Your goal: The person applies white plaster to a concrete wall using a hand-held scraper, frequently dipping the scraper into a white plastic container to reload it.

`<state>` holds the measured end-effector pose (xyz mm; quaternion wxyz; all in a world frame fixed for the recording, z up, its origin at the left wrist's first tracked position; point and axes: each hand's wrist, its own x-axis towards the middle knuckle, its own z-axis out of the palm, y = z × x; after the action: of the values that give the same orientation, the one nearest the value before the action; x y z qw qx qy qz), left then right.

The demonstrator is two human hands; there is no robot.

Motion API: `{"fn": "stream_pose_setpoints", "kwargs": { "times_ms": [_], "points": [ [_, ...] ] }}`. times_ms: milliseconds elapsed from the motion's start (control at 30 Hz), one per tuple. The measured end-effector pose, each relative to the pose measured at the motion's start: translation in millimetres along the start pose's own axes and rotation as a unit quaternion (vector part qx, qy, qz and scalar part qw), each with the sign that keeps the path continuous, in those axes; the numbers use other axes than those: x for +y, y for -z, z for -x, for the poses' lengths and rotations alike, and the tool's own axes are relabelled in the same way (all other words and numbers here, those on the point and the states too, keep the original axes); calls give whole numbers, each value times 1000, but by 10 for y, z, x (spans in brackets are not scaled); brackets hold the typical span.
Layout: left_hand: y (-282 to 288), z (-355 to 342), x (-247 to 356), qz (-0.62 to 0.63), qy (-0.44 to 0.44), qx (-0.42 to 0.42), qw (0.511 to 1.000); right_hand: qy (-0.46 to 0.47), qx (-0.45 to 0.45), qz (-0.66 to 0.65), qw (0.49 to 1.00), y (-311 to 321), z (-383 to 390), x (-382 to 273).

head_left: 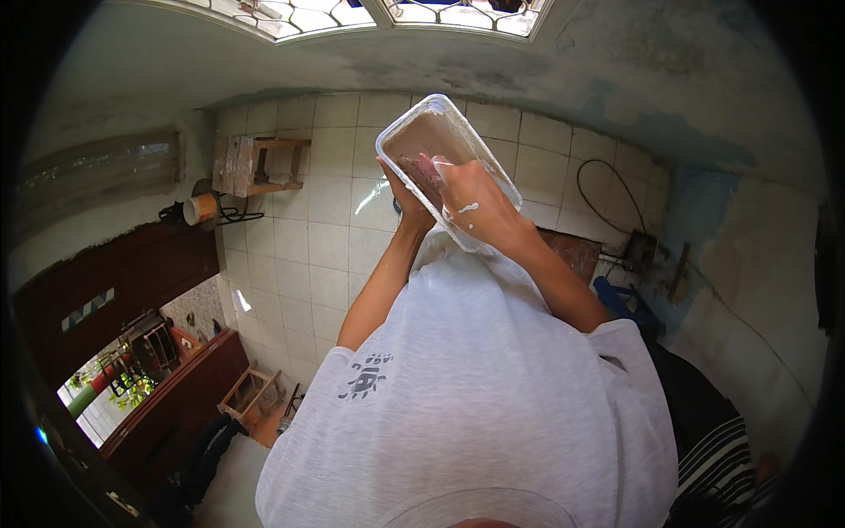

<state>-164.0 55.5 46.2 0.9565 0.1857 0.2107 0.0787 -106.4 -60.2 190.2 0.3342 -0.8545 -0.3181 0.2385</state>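
A rectangular white plastic tub (503,167) is tilted up in front of my chest, its rim smeared with white. My left hand (410,201) supports it from the left side, fingers mostly hidden behind the wall. Inside the tub, my right hand (478,201) is closed in a fist, with wet white smears on its back. A small pinkish thing (429,169) shows at its fingers, against the tub's brownish inside; its kind cannot be made out.
A wooden stool (283,167) lies on the tiled floor by the left wall, near a small white-and-orange bucket (202,209). Lower left, a wooden frame (253,392) stands by the open doorway. A black cable (607,163) and a blue object (623,302) are at the right.
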Motion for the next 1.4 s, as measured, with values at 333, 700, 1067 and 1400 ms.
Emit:
{"fn": "stream_pose_setpoints", "kwargs": {
  "times_ms": [333, 700, 1067, 1400],
  "points": [
    [-161, 60, -12, -101, -60, 22, 993, 9, 23, -11, 1000, -61, -19, 141],
    [-181, 70, -4, -53, -42, -6, 998, -3, 46, -13, 999, 77, -44, 73],
    [-131, 125, -54, -133, -84, 11, 988, 9, 31, 43, 999, -47, 1, -5],
    [-61, 163, -30, -39, -46, 3, 998, 2, 7, 20, 1000, 19, -25, -48]
  ]
}}
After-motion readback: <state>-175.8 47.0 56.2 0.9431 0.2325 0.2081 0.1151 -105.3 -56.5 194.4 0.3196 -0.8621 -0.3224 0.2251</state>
